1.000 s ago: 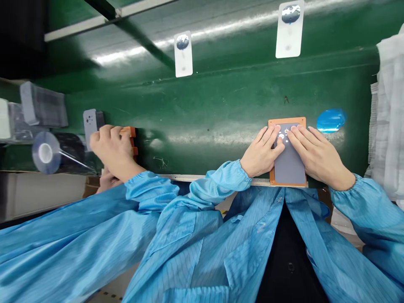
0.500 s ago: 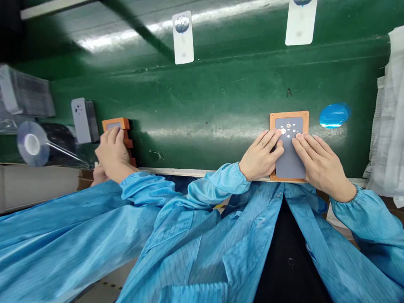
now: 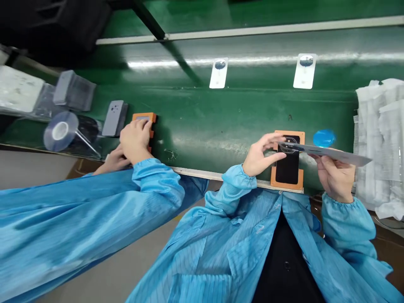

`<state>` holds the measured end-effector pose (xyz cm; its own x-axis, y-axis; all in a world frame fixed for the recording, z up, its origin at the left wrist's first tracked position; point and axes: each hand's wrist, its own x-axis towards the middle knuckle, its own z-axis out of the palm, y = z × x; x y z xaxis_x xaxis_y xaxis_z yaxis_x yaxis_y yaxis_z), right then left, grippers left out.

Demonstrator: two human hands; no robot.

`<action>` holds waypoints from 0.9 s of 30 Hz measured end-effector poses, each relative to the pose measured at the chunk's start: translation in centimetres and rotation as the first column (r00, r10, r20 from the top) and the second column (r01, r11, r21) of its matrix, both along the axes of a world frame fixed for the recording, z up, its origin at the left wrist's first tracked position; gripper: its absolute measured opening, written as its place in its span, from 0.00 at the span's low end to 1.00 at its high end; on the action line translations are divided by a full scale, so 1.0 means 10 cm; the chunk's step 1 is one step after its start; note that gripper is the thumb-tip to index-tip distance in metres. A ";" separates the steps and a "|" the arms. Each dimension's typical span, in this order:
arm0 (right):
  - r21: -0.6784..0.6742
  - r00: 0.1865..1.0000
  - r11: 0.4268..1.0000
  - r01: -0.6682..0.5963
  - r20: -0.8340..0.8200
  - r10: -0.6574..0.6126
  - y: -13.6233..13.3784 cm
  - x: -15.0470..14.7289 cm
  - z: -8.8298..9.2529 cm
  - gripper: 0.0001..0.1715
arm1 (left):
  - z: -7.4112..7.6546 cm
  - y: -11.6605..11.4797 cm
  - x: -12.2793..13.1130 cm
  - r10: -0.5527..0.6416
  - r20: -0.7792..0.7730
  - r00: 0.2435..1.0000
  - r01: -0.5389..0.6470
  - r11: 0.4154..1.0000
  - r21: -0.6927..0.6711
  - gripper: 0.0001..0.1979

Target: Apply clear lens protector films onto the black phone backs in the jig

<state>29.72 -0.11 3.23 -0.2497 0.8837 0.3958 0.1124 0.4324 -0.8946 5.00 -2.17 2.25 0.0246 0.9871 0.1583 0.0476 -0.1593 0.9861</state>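
An orange frame (image 3: 287, 184) lies at the bench's front edge, with a black bottom showing inside it. Above it, tilted nearly edge-on, is a thin grey phone-back panel (image 3: 344, 155). My right hand (image 3: 337, 174) is closed on this panel from below, near its middle. At the panel's left end my left hand (image 3: 263, 155) is open, thumb and fingers spread; whether the fingertips touch the panel is unclear. A blue oval film (image 3: 324, 138) lies to the right of the frame, behind the panel.
To the left, a co-worker's hands (image 3: 135, 141) are at another orange frame (image 3: 144, 116). Beyond are stacked grey panels (image 3: 112, 118) and a tape roll (image 3: 60, 131). White cards (image 3: 218, 73) lie further back. White wrapped sheets (image 3: 378, 147) stand piled at the right.
The grey panel has left the orange frame and is now tilted in my right hand, uncovering the black bottom. My left hand's fingers have spread. The view has shifted.
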 end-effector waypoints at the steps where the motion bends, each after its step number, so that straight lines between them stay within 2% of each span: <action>1: -0.038 0.995 0.999 0.015 -0.093 -0.018 0.03 -0.03 -0.01 0.19 | 0.04 0.01 0.08 0.006 0.060 0.998 -0.004 0.999 -0.035 0.22; 2: -0.072 0.987 0.997 0.022 -0.158 -0.033 0.05 -0.07 -0.03 0.18 | 0.08 0.01 0.17 0.019 0.092 0.996 -0.013 0.998 -0.064 0.19; 4: -0.150 0.967 0.987 0.062 -0.236 -0.096 0.07 -0.15 -0.07 0.14 | 0.11 0.01 0.32 0.059 0.104 0.993 -0.048 0.993 -0.104 0.20; 7: -0.299 0.915 0.946 0.127 -0.334 -0.228 0.10 -0.33 -0.13 0.17 | 0.08 0.05 0.46 0.096 0.114 0.989 -0.080 0.987 -0.141 0.21; 10: -0.335 0.895 0.934 0.128 -0.368 -0.254 0.28 -0.52 -0.14 0.19 | 0.05 0.25 0.46 0.119 0.249 0.961 -0.075 0.981 -0.177 0.23; 12: -0.315 0.898 0.941 0.123 -0.369 -0.241 0.60 -0.61 -0.09 0.22 | 0.06 0.49 0.39 0.103 0.331 0.938 -0.046 0.984 -0.175 0.26; 15: -0.289 0.914 0.949 0.121 -0.340 -0.220 1.36 -0.60 0.15 0.27 | 0.06 0.90 0.19 0.108 0.314 0.943 -0.060 0.985 -0.160 0.30; 18: -0.274 0.940 0.947 0.165 -0.247 -0.236 2.10 -0.45 0.41 0.23 | -0.06 1.19 -0.02 0.171 0.227 0.959 -0.128 0.973 -0.193 0.30; 20: -0.267 0.960 0.943 0.199 -0.138 -0.242 2.38 -0.37 0.48 0.22 | -0.21 1.29 -0.13 0.219 0.177 0.959 -0.182 0.961 -0.206 0.26; 24: -0.206 0.952 0.938 0.278 0.188 -0.241 2.45 -0.42 0.31 0.24 | -0.47 1.32 -0.20 0.273 0.106 0.956 -0.249 0.948 -0.197 0.19; 27: -0.123 0.858 0.924 0.363 0.432 -0.280 2.46 -0.60 0.23 0.25 | -0.53 1.31 -0.19 0.261 0.037 0.965 -0.250 0.951 -0.183 0.17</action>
